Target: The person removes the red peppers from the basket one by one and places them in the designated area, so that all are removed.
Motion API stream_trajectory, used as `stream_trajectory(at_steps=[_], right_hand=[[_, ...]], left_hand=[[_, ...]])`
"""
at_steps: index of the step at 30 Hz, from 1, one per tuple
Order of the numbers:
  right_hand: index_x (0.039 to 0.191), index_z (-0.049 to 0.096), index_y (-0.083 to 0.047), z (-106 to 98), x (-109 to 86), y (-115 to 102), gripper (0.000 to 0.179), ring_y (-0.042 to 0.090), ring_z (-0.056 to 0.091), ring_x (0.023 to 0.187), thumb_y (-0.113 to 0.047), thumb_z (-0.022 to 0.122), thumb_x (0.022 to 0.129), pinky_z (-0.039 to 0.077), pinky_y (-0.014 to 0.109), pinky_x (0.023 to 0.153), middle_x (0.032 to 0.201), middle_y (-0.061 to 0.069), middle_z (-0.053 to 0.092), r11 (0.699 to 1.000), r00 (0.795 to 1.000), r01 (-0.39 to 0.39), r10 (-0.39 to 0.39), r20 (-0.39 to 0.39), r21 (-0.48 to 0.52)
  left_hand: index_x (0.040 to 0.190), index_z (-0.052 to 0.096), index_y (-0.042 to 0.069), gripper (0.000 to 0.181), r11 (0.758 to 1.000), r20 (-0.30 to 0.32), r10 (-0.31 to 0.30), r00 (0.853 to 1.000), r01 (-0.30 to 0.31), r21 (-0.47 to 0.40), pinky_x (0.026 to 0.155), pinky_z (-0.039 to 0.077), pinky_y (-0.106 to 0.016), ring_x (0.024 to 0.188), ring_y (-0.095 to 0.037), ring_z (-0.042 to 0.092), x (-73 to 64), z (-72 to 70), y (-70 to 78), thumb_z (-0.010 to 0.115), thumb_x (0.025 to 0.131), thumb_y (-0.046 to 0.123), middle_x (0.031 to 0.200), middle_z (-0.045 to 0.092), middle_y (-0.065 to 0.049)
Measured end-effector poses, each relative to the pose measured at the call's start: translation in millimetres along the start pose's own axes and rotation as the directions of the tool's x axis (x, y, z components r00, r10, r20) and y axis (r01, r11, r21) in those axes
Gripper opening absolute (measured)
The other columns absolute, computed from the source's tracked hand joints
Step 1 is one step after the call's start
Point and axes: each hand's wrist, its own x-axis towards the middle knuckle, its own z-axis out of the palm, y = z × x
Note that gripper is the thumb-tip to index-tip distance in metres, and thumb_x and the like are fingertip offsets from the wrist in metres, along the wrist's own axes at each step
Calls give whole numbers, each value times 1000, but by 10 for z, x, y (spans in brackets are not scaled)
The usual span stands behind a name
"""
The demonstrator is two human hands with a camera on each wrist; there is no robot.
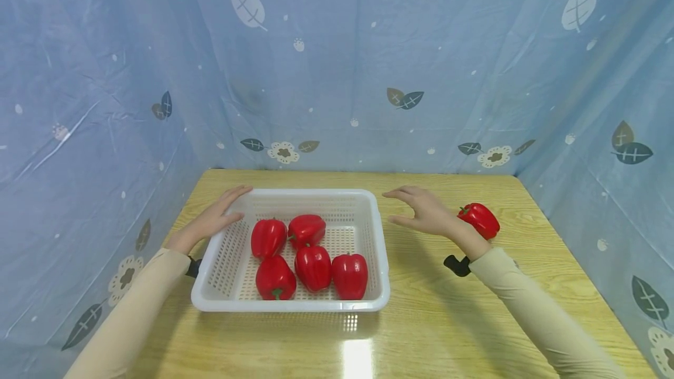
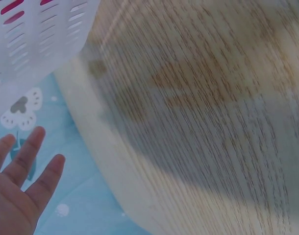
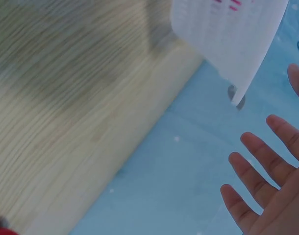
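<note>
A white plastic basket (image 1: 289, 306) with slotted walls stands on the wooden table, holding several red bell peppers (image 1: 313, 268). My left hand (image 1: 216, 218) is at the basket's back left corner, its thumb overlapping the rim in the head view. In the left wrist view, that hand's fingers (image 2: 24, 159) are spread beside the basket wall. To the right of the basket, my right hand (image 1: 423, 212) hovers apart from it, fingers extended toward the rim and nothing held. Another red bell pepper (image 1: 480, 220) lies on the table beyond the right wrist, partly hidden by it.
The light wooden table (image 1: 421, 326) has its back edge close to a blue curtain (image 1: 337, 75) with leaf and flower prints. That curtain also hangs along the left and right sides. A black wrist mount (image 1: 457, 265) shows under the right forearm.
</note>
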Motion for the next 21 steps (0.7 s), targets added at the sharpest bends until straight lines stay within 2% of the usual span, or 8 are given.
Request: stream_trajectory(at_steps=[4, 11, 18, 21], right_hand=[[128, 54, -11, 31, 50, -80, 55, 27, 52, 115, -39, 66, 83, 43, 49, 95, 125, 6, 57, 999, 1000, 26, -26, 6, 32], [130, 53, -15, 104, 115, -212, 58, 23, 52, 116, -49, 62, 84, 44, 46, 96, 126, 3, 56, 997, 998, 28, -32, 62, 65], [130, 53, -16, 199, 159, -367, 54, 22, 54, 115, -43, 63, 84, 45, 43, 95, 126, 3, 57, 993, 991, 99, -104, 90, 60], [130, 53, -17, 232, 168, -435, 53, 21, 54, 115, -40, 65, 83, 46, 41, 95, 126, 2, 57, 991, 987, 118, -124, 101, 66]], left_hand=[[145, 29, 13, 61, 1000, -4, 5, 1000, -5, -4, 91, 34, -69, 133, -45, 22, 0, -3, 10, 55, 89, 17, 150, 19, -22], [145, 29, 13, 62, 1000, -3, 1, 1000, -1, -12, 90, 36, -69, 133, -45, 23, 7, -5, 7, 55, 89, 17, 150, 19, -22], [145, 28, 13, 61, 1000, -3, 1, 1000, -1, -14, 91, 35, -69, 133, -45, 22, 1, 3, 10, 55, 90, 17, 150, 19, -23], [145, 28, 13, 62, 1000, -2, -2, 1000, 2, -18, 89, 38, -67, 133, -46, 22, -6, 8, 18, 55, 90, 16, 150, 18, -23]])
